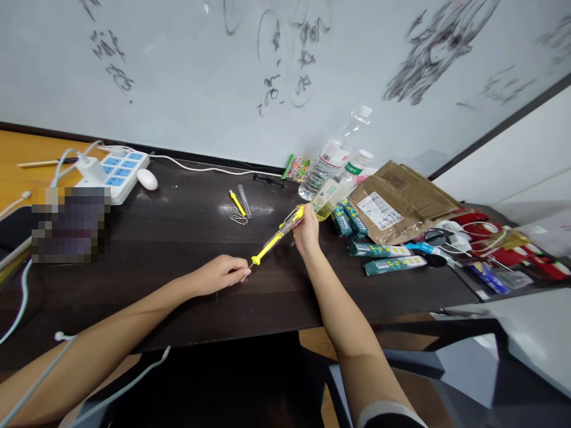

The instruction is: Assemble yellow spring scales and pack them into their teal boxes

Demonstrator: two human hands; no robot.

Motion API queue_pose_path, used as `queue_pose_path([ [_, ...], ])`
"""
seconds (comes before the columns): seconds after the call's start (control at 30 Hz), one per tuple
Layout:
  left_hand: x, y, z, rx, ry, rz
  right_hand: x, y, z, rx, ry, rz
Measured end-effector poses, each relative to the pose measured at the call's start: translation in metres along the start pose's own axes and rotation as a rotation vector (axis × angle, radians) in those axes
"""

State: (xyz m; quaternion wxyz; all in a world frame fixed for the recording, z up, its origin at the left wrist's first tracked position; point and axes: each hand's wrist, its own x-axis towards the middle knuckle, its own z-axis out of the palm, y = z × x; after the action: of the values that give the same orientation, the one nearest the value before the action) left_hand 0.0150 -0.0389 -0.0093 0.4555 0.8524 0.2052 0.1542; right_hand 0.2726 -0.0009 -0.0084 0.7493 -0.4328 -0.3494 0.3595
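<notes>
A long yellow and clear tool (273, 242) is held slantwise above the dark table. My right hand (307, 229) is wrapped round its upper end, where a thin metal clip shows. At the lower end, by the yellow tip, my left hand (227, 274) is closed in a pinch on a thin metal piece (250, 266) that sticks out of the tool. Behind the tool, a short yellow piece (238, 203), a clear tube (245, 201) and a bent wire clip (238, 219) lie on the table.
Two bottles (323, 169) and a snack packet (296, 167) stand by the whiteboard. Right of them are a brown parcel (397, 199) and several green boxes (387, 249). A power strip (118, 175) with cables and a white egg-shaped object (147, 179) are at the left.
</notes>
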Motion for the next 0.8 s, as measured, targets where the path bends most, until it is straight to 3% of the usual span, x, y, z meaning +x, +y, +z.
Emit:
queue_pose_path([
  [0.2,-0.002,0.001,0.000,0.011,-0.006,0.013,-0.019,0.009,0.016,0.021,-0.129,0.085],
  [0.63,0.000,-0.010,0.000,-0.031,0.112,-0.093,-0.017,0.003,0.014,0.083,-0.164,0.035],
  [0.8,0.000,-0.007,-0.001,-0.082,0.138,-0.070,-0.019,0.002,0.016,0.026,-0.187,0.014],
])
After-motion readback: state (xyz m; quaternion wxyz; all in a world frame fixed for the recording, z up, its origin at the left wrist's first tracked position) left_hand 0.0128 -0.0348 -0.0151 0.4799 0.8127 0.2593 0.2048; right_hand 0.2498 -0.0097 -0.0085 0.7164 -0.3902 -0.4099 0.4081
